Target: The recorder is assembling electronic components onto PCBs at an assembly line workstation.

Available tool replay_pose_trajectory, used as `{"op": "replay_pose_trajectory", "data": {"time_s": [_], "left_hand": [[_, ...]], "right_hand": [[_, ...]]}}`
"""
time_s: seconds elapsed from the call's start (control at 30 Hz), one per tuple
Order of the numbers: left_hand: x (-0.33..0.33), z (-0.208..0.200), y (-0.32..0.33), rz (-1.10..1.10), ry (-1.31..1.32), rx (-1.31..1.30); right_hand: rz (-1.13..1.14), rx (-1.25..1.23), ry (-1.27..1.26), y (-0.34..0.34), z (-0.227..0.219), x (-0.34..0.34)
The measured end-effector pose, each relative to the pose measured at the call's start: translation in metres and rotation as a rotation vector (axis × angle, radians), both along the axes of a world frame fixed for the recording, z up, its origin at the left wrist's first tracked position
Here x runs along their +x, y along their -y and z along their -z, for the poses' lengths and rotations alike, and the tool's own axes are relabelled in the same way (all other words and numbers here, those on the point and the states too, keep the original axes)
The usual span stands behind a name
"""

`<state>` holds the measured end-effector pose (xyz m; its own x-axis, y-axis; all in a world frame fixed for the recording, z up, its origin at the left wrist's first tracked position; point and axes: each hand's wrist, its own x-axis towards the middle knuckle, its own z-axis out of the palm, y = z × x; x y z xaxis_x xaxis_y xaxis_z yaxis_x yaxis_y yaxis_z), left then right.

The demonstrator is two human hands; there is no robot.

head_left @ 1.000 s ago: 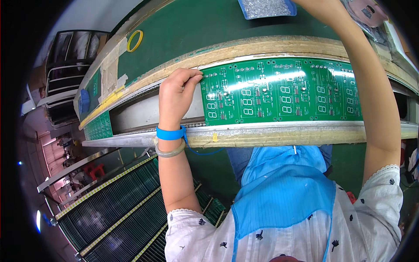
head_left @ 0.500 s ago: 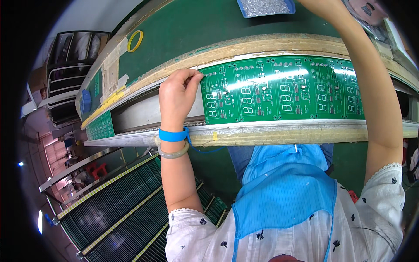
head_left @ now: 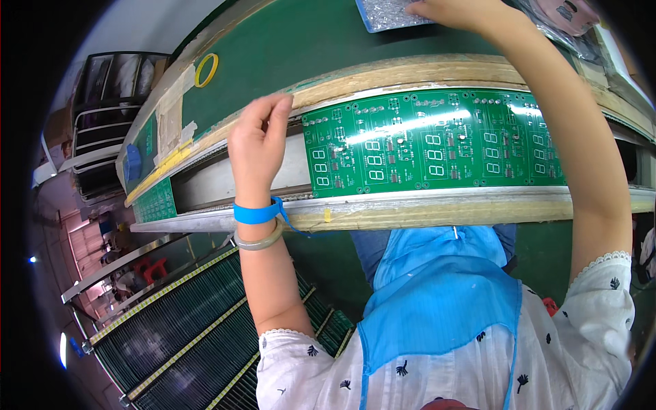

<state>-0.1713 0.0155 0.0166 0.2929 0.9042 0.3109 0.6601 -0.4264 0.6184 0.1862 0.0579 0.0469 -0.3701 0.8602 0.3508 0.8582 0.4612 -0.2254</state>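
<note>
A long green circuit board (head_left: 410, 154) with rows of white-outlined digit displays lies along the metal-railed track in front of me. Just beyond its left end, my left hand (head_left: 258, 147) is raised, apart from the board. Its fingers are curled with the thumb against them; whether anything small is inside cannot be seen. At the top edge, my right hand (head_left: 454, 12) reaches over a blue tray (head_left: 374, 27) of small clear parts (head_left: 396, 15). Its fingertips are drawn together at the parts, partly cut off by the picture's edge, so what they pinch is hidden.
Another green board (head_left: 156, 202) sits farther left in the track. A yellow tape ring (head_left: 206, 70) and a blue object (head_left: 132, 161) lie on the green bench. Below left stands a rack (head_left: 184, 321) filled with rows of boards. Plastic bags (head_left: 564, 24) lie at the far right.
My left hand has come off the board's left corner and moved left and up. My right hand, beyond the top edge before, has come leftward and nearer, to the blue tray.
</note>
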Motion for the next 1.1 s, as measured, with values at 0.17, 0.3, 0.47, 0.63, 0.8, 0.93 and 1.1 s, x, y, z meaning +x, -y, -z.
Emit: {"op": "replay_pose_trajectory", "data": {"time_s": [0.17,0.3,0.47,0.63,0.8,0.93,1.1], "left_hand": [[0.055,-0.035,-0.018,0.141,-0.014,0.135],[0.100,-0.033,-0.048,0.242,-0.076,0.211],[0.153,-0.038,-0.061,0.205,-0.193,0.277],[0.174,-0.014,-0.086,0.190,-0.251,0.345],[0.181,0.007,-0.094,0.357,-0.013,0.523],[0.190,-0.009,-0.084,0.152,-0.372,0.399],[0.194,-0.012,-0.084,0.146,-0.322,0.369]], "right_hand": [[0.199,0.035,0.352,-0.013,0.007,-0.026],[0.197,0.122,0.225,-0.008,0.012,-0.025],[0.183,0.171,0.094,-0.005,0.013,-0.021],[0.100,0.181,-0.161,0.002,0.016,-0.007],[0.134,0.160,-0.541,0.008,0.020,0.021],[0.383,-0.290,-0.834,0.060,-0.021,0.021],[0.297,-0.168,-0.780,0.096,0.020,0.085]]}}
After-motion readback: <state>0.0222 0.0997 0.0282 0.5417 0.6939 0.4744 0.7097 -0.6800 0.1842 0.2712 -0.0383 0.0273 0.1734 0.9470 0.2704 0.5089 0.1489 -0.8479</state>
